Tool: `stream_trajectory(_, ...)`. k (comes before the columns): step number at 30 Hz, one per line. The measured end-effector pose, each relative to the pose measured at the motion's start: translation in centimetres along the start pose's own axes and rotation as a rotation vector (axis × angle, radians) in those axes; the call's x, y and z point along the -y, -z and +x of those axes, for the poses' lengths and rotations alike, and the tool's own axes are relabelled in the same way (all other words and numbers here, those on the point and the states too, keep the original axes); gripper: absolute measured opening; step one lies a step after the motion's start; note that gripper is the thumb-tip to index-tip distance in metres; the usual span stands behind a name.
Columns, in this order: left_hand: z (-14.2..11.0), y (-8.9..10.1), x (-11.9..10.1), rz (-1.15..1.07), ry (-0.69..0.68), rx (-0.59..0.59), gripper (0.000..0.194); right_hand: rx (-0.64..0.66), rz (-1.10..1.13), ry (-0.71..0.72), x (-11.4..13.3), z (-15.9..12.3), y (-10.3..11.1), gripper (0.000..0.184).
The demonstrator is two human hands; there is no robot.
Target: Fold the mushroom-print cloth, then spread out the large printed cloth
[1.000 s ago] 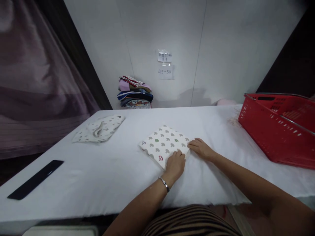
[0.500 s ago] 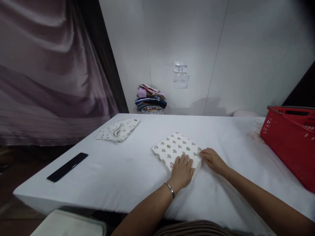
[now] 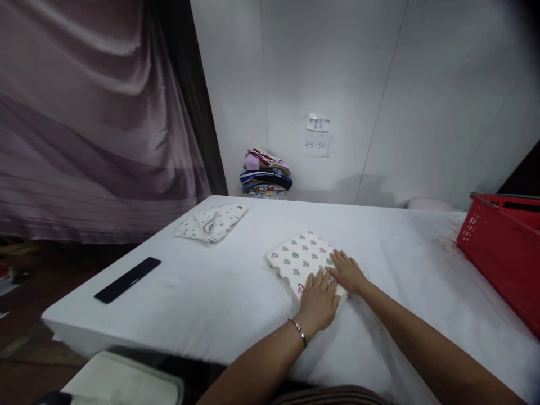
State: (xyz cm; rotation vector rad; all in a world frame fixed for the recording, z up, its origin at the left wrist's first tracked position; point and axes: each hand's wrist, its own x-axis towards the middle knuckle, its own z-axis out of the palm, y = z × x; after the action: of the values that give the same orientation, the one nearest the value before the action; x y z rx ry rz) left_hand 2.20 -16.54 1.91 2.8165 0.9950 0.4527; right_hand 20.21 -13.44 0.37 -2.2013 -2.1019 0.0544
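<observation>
A folded white cloth (image 3: 301,256) printed with grey mushroom shapes and a few green and red ones lies flat before me, one corner toward me. My left hand (image 3: 319,301), with a silver bracelet at the wrist, rests on its near corner, fingers spread. On the right corner lies my right hand (image 3: 346,271), palm down with fingers stretched out. The two hands almost touch, and they cover part of the print. Farther left on the table sits another folded white printed cloth (image 3: 215,223), slightly rumpled.
White cloth covers the table (image 3: 211,304). A black flat strip (image 3: 127,280) lies at its left, and a red basket (image 3: 502,242) stands at the right edge. Beyond the far edge is a pile of folded fabrics (image 3: 266,174). A pale stool (image 3: 122,379) stands below the front edge.
My right hand has moved from the cloth's right edge onto its top. My left hand's fingers have spread from a curled pose to flat. The camera view has turned left.
</observation>
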Motion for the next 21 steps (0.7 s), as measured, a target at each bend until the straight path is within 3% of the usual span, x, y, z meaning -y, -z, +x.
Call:
stream_trajectory(7, -2.4, -0.1, -1.1, -0.026, -0.071, 0.008, 0.059, 0.000, -0.004, 0.013, -0.2, 0.0, 0.3, 0.055)
stream_trajectory(13, -3.3, -0.5, -1.4, -0.039, -0.080, 0.012, 0.073, -0.043, -0.010, -0.029, 2.4, 0.6, 0.6, 0.057)
stream_trajectory(16, -3.5, -0.1, -1.2, -0.054, -0.101, 0.029, 0.072, -0.071, -0.013, -0.014, 3.4, 0.1, -0.1, 0.056)
stream_trajectory(21, -5.2, 1.6, -0.7, -0.157, -0.134, 0.097, 0.060, -0.141, -0.025, 0.005, 3.0, -0.5, -1.4, 0.054)
